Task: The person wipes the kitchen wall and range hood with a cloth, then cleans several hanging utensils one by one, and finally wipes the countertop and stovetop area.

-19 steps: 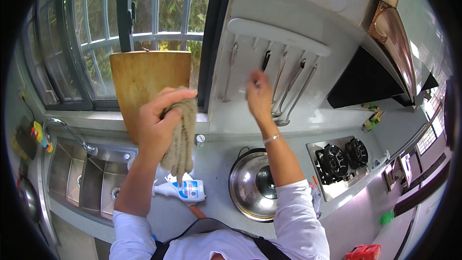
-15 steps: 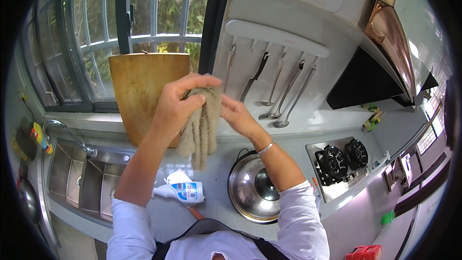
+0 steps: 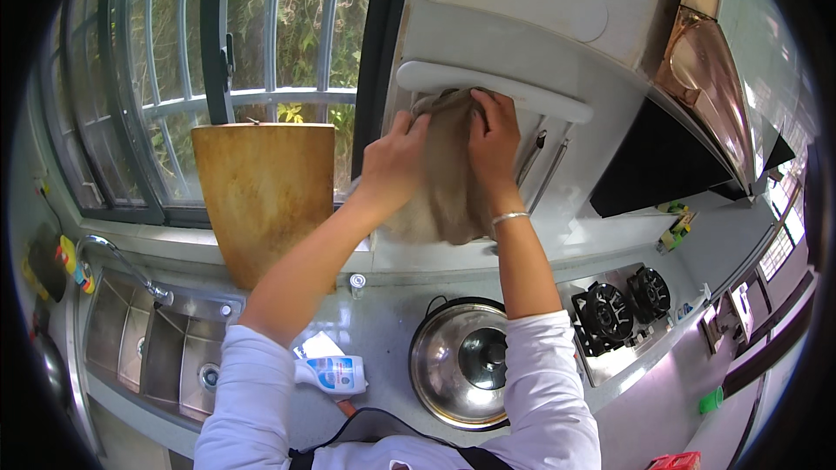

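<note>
Evidently, the rack (image 3: 547, 103) is the thing to steer by: the cloth (image 3: 448, 178) hangs in front of it, its top edge level with the bar and the rest dropping below. The right hand (image 3: 495, 135) grasps the upper right corner, fingers folded over the top and thumb on the near side. The left hand (image 3: 394, 161) is at the opposite edge, just below the rack's left end, but it is blurred, so I can't tell whether it pinches the fabric or only touches it. Holding it by the top, I'd judge, lets its own weight spread it flat.

Its long axis runs roughly upright, from the rack down toward the counter (image 3: 383, 326), with the free hem pointing down and the lower left corner flaring out a little. Whether it touches the bar is hard to say from here.

Right of the cloth, two utensils (image 3: 542, 165) hang down from the rack, presumably hung to keep them within reach (the cloth may well hide others). Left of the rack, the board (image 3: 266, 200) stands on end against the window, likely leaning there to stay upright. Below the rack sits the lidded pan (image 3: 435, 370); below and to its left, the bottle (image 3: 335, 374) lies on its side.
</note>
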`<state>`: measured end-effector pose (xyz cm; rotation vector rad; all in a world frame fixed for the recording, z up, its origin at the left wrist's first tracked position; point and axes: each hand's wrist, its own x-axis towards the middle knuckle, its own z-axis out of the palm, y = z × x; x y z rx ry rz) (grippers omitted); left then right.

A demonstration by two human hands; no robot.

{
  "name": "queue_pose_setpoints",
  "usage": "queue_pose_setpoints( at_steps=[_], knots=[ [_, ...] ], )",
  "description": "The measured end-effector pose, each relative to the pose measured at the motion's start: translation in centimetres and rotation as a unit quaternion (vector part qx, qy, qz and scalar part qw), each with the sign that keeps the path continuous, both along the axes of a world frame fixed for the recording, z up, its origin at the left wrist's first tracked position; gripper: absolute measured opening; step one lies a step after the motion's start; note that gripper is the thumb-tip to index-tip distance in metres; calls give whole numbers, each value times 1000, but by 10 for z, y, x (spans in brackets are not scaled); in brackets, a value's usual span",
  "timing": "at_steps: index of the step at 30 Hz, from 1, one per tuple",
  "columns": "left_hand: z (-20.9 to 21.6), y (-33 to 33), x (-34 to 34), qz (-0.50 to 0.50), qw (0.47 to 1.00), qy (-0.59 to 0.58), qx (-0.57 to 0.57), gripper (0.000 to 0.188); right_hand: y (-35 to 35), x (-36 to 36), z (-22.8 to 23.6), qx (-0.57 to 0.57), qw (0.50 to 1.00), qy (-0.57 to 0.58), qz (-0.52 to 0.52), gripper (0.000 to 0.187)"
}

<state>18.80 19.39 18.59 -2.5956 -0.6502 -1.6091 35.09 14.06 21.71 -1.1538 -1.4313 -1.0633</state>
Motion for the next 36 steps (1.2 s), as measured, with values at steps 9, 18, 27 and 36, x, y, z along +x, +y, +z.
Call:
queue_pose_setpoints(
  at_steps=[9,18,27,36],
  knots=[
    [-40,0,50,-86,979,-15,-182,35,19,5,-69,-192,960,200,-46,28],
    [-65,-2,50,-84,976,-46,-198,33,24,14,-61,-140,974,179,-16,24],
    [-74,-9,59,-40,980,11,-193,41,17,3,-51,-149,966,212,-4,25],
    [-27,-7,42,-102,978,-117,-136,39,15,-9,-102,-166,933,314,62,22]
  ],
)
